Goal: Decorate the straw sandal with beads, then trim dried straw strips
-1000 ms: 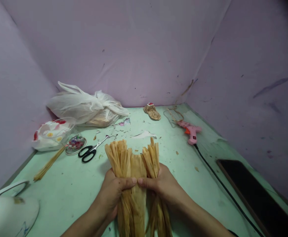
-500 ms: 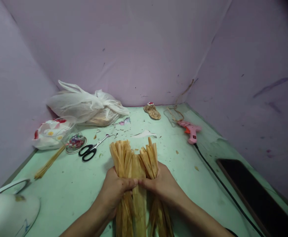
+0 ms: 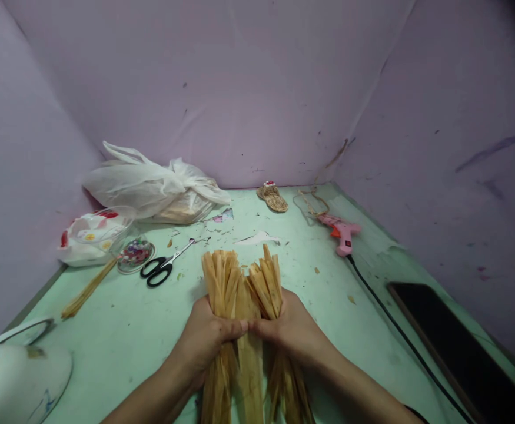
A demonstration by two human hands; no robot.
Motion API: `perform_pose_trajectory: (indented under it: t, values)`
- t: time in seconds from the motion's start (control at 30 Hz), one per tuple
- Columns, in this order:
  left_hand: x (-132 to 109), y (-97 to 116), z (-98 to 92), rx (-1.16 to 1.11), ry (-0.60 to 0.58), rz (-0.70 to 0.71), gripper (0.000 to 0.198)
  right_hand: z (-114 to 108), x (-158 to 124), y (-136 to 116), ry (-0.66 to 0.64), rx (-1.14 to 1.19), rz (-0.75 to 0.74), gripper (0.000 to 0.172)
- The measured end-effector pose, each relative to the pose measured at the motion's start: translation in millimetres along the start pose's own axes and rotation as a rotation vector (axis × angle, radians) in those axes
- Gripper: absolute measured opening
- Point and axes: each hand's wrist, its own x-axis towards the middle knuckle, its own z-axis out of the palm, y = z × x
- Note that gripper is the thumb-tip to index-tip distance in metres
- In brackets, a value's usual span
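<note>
A bundle of dry, straw-coloured leaf strips (image 3: 249, 377) runs upright through the middle of the head view, its cut ends fanned at the top. My left hand (image 3: 211, 335) is closed around the left part of the bundle. My right hand (image 3: 290, 324) grips the right part. Both thumbs press on a broad flat strip in the centre and their tips meet there. The fingers behind the strips are hidden. The lower ends of the strips run out of the picture at the bottom.
Scissors (image 3: 158, 271), a dish of beads (image 3: 136, 253) and thin straw stalks (image 3: 89, 288) lie left. Behind are a white plastic bag (image 3: 151, 188) and a small woven slipper (image 3: 273, 198). Right are a pink glue gun (image 3: 341, 232) with its cord and a phone (image 3: 451, 347). A white bowl (image 3: 23, 383) stands front left.
The fanned tops on the left side of the bundle have shifted slightly right, closer to the middle strip. Both hands keep their grip in nearly the same place.
</note>
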Motion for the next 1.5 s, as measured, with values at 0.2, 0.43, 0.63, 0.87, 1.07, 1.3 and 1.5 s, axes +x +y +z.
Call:
perform_pose_trajectory:
  t: [0.2, 0.43, 0.63, 0.87, 1.07, 1.3, 1.5]
  values:
    - [-0.1, -0.3, 1.8, 0.0, 0.015, 0.003, 0.04, 1.7, 0.0, 0.1, -0.025, -0.017, -0.007, 0.029]
    - [-2.7, -3.1, 2.1, -0.034, 0.036, 0.005, 0.034, 10.9, -1.4, 4.7, 0.119, -0.085, 0.05, 0.025]
    - [-2.0, -2.9, 3.0, -0.185, -0.044, -0.064, 0.04, 12.1, -4.6, 0.5, 0.054, 0.157, 0.116, 0.029]
    - [-0.4, 11.1, -2.1, -0.262, -0.112, -0.175, 0.026, 1.2, -0.6, 0.9, -0.012, 0.562, 0.327, 0.018]
    - [3.5, 36.5, -20.0, -0.215, -0.087, -0.184, 0.016, -35.3, 11.1, -12.7, -0.062, 0.671, 0.448, 0.003]
    - [3.4, 71.3, -56.8, -0.21, -0.187, -0.146, 0.014, -82.5, 6.9, -35.5, -0.066, 0.816, 0.22, 0.016]
    - [12.5, 71.3, -68.5, -0.121, -0.156, -0.141, 0.015, -92.8, -5.3, -45.6, -0.2, 1.107, -0.051, 0.018]
